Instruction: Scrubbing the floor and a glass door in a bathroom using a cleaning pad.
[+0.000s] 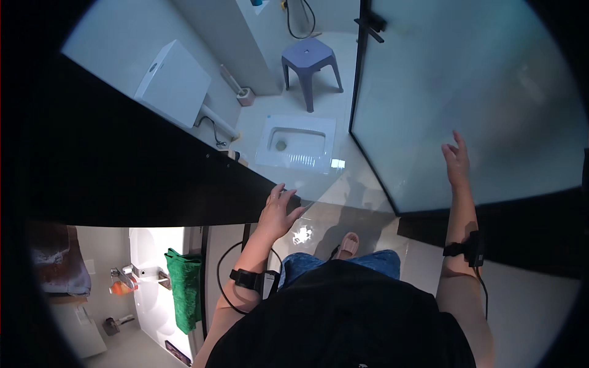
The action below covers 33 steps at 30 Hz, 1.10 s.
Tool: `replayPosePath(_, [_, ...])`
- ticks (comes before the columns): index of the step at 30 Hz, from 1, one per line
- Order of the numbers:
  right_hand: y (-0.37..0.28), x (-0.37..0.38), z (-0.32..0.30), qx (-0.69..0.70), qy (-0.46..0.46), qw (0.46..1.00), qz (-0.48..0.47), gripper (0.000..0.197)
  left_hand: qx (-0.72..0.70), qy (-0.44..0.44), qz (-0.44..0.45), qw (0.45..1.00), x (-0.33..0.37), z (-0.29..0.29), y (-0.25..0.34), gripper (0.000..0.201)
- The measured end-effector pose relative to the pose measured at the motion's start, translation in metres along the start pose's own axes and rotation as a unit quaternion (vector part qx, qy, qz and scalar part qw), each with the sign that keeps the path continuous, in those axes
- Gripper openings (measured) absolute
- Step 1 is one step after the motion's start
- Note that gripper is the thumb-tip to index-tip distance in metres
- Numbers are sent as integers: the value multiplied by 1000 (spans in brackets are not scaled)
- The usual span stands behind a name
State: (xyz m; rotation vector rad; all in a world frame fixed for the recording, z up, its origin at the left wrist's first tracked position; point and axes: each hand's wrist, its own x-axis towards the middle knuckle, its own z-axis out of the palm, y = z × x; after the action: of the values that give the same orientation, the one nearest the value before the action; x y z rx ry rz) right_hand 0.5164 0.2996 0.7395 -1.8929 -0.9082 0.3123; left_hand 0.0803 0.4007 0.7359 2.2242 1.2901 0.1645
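My left hand (279,214) is open, fingers spread, at the end of a wide black frame (153,165) on the left; whether it touches the frame I cannot tell. My right hand (456,164) is raised in front of a frosted glass door (417,104) with a black edge. Its fingers are stretched out, and nothing is in them; contact with the glass is unclear. A black door handle (372,27) sits high on the door's far edge. Between my hands lies the doorway, with a white squat toilet (265,153) set in the floor beyond.
Past the toilet stands a purple-grey plastic stool (308,56). A white cistern (175,86) hangs on the left wall, near a toilet brush (233,80) in its holder. At lower left, a green towel (184,288) hangs over a white basin (144,306). My slippered foot (348,244) is on shiny tiles.
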Motion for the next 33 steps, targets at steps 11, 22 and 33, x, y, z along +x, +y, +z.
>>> replayPosePath(11, [17, 61, 3, 205, 57, 971, 107, 33, -38, 21, -76, 996, 109, 17, 22, 51])
replayPosePath(22, [12, 57, 0, 139, 126, 961, 202, 32, -47, -51, -111, 991, 284, 48, -12, 52])
replayPosePath(33, [56, 109, 101, 122, 24, 978, 170, 22, 12, -51, -143, 988, 281, 44, -77, 53])
